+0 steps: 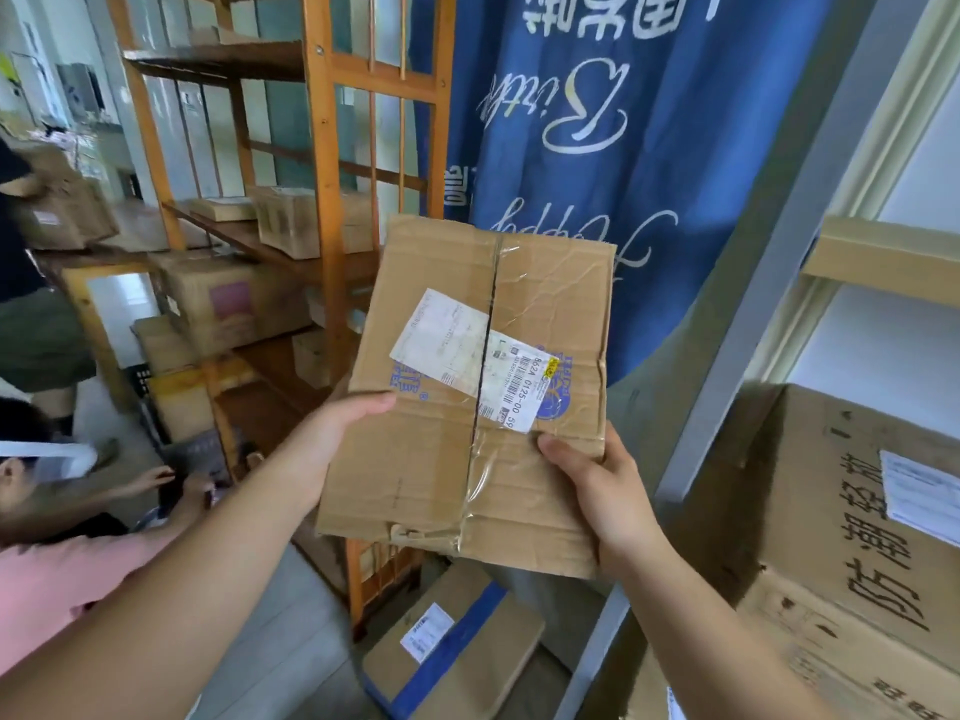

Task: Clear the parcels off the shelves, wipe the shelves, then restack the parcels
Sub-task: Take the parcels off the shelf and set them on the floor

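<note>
— What does the head view show in the middle?

— A flat cardboard parcel (483,387), taped down its centre seam, with a white shipping label (470,356) stuck across the seam. It is held up in the air, between the orange wooden shelf rack (322,210) on the left and a grey metal upright (769,283) on the right.

— And the hands?

— The left hand (332,433) grips the parcel's left edge, thumb lying across the top face, its fingers hidden underneath. The right hand (597,491) holds the lower right corner, thumb pressed on top, fingers curled under the box.

— What else is there?

— A blue banner (649,122) with white lettering hangs behind the parcel. Boxes sit on the orange rack's shelves. A box with a blue stripe (452,641) lies on the floor below the parcel. A large carton (841,537) with black printed characters stands at the right. At the lower left, a person in a pink top (57,579) crouches beside the rack.
</note>
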Tool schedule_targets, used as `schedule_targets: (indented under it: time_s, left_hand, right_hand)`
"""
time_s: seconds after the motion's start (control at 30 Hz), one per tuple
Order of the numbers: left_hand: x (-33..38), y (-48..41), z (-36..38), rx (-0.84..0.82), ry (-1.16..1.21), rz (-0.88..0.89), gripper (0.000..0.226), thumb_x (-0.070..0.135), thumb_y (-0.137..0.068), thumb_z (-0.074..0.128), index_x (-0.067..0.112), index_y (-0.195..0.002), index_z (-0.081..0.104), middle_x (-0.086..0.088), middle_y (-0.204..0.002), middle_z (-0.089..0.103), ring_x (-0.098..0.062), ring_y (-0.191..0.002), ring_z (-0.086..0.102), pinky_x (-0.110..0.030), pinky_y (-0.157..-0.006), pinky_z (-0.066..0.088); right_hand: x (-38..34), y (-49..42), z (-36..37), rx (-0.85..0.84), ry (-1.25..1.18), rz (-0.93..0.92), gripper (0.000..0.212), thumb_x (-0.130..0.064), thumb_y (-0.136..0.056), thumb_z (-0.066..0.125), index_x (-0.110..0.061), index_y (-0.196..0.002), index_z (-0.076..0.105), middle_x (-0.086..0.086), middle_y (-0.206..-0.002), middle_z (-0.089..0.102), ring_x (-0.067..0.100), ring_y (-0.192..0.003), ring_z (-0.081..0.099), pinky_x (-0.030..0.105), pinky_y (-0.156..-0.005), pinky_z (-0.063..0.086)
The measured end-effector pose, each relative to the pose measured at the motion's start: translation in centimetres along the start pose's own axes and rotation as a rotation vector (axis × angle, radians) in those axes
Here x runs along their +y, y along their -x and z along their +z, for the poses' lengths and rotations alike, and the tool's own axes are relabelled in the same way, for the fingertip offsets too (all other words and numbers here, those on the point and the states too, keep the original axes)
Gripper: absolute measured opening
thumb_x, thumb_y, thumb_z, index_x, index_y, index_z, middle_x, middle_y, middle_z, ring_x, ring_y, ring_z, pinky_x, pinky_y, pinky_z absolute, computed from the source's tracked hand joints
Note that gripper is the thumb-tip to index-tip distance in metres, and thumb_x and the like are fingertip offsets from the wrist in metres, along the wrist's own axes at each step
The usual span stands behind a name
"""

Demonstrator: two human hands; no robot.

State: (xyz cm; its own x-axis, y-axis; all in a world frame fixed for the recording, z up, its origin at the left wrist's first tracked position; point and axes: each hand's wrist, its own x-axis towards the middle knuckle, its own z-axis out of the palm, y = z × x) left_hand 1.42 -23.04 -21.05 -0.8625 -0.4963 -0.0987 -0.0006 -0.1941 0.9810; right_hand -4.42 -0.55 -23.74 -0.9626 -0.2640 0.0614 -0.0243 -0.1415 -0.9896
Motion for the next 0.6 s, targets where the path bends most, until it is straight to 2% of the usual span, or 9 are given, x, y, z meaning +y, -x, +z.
schedule_targets:
  time_s: [0.07, 0.13, 0.2, 0.27, 0.33, 0.4, 0.43, 0.53, 0.6]
  left_hand:
    - [0.3, -3.0, -1.5, -0.065, -0.015, -0.043, 0.024, 0.002, -0.085, 0.058, 0.021, -0.087, 0.073, 0.002, -0.082, 0.071, -0.025, -0.109, 0.057, -0.038, -0.106, 0.037]
    - [0.4, -5.0, -2.5, -0.117, -0.038, -0.071, 0.018, 0.005, -0.085, 0.059, 0.019, -0.087, 0.070, -0.010, -0.103, 0.069, -0.027, -0.115, 0.056, -0.041, -0.110, 0.034]
    - [0.3, -7.1, -3.5, -0.177, -0.057, -0.123, 0.010, 0.012, -0.077, 0.069, 0.021, -0.082, 0.071, -0.011, -0.102, 0.069, -0.030, -0.110, 0.059, -0.045, -0.108, 0.036]
    - [-0.2, -8.8, -4.1, -0.219, -0.066, -0.187, 0.008, 0.017, -0.070, 0.073, 0.023, -0.076, 0.074, -0.012, -0.102, 0.069, -0.032, -0.109, 0.059, -0.048, -0.106, 0.037]
    - [-0.7, -10.4, -4.2, -0.264, -0.082, -0.222, 0.013, 0.024, -0.065, 0.076, 0.022, -0.078, 0.074, -0.014, -0.112, 0.066, -0.033, -0.111, 0.058, -0.048, -0.106, 0.037]
    - [-1.5, -11.9, -4.0, -0.305, -0.110, -0.260, 0.041, 0.035, -0.042, 0.085, 0.024, -0.081, 0.076, -0.015, -0.114, 0.066, -0.033, -0.109, 0.060, -0.049, -0.104, 0.039]
    - [-2.1, -12.6, -3.7, -0.316, -0.119, -0.264, 0.049, 0.036, -0.038, 0.085, 0.026, -0.085, 0.076, -0.014, -0.113, 0.066, -0.033, -0.108, 0.060, -0.049, -0.103, 0.040]
    - [-3.2, -14.2, -2.7, -0.349, -0.141, -0.257, 0.068, 0.032, -0.048, 0.075, 0.023, -0.115, 0.065, -0.010, -0.108, 0.068, -0.031, -0.103, 0.062, -0.045, -0.098, 0.044]
    - [-3.6, -15.2, -1.8, -0.361, -0.163, -0.220, 0.069, 0.030, -0.051, 0.073, 0.021, -0.118, 0.061, -0.009, -0.113, 0.065, -0.030, -0.112, 0.058, -0.045, -0.105, 0.038]
  right_hand:
    - [0.8, -1.0, 2.2, 0.075, -0.010, -0.005, 0.030, -0.011, -0.081, 0.070, -0.025, -0.107, 0.064, -0.006, -0.095, 0.074, 0.015, -0.091, 0.069, 0.031, -0.082, 0.053]
    - [1.4, -1.4, 3.6, 0.110, -0.032, -0.008, 0.029, -0.010, -0.081, 0.070, -0.024, -0.106, 0.064, -0.008, -0.092, 0.074, 0.011, -0.086, 0.070, 0.025, -0.074, 0.053]
    - [2.3, -1.9, 5.0, 0.165, -0.034, 0.007, 0.028, -0.011, -0.081, 0.070, -0.025, -0.104, 0.064, -0.009, -0.090, 0.074, 0.009, -0.081, 0.070, 0.020, -0.068, 0.053]
    - [2.9, -2.1, 6.0, 0.206, -0.032, 0.027, 0.027, -0.011, -0.082, 0.070, -0.025, -0.104, 0.063, -0.009, -0.091, 0.074, 0.009, -0.082, 0.070, 0.020, -0.069, 0.054]
    - [3.7, -2.5, 6.6, 0.270, -0.019, 0.046, 0.029, -0.012, -0.081, 0.070, -0.025, -0.106, 0.063, -0.007, -0.093, 0.074, 0.012, -0.085, 0.070, 0.026, -0.076, 0.053]
    - [4.4, -2.9, 6.7, 0.317, -0.016, 0.061, 0.029, -0.012, -0.081, 0.070, -0.025, -0.106, 0.063, -0.006, -0.094, 0.074, 0.013, -0.086, 0.070, 0.028, -0.078, 0.053]
    - [4.7, -3.2, 6.6, 0.331, -0.017, 0.067, 0.028, -0.012, -0.081, 0.070, -0.026, -0.104, 0.063, -0.006, -0.093, 0.074, 0.013, -0.086, 0.070, 0.028, -0.077, 0.053]
    - [5.3, -4.2, 6.1, 0.366, 0.003, 0.082, 0.025, -0.013, -0.082, 0.070, -0.028, -0.101, 0.063, -0.009, -0.089, 0.074, 0.010, -0.080, 0.070, 0.022, -0.069, 0.052]
    - [5.7, -5.0, 5.7, 0.376, 0.001, 0.083, 0.024, -0.013, -0.082, 0.070, -0.028, -0.099, 0.064, -0.010, -0.086, 0.074, 0.007, -0.075, 0.069, 0.018, -0.063, 0.051]
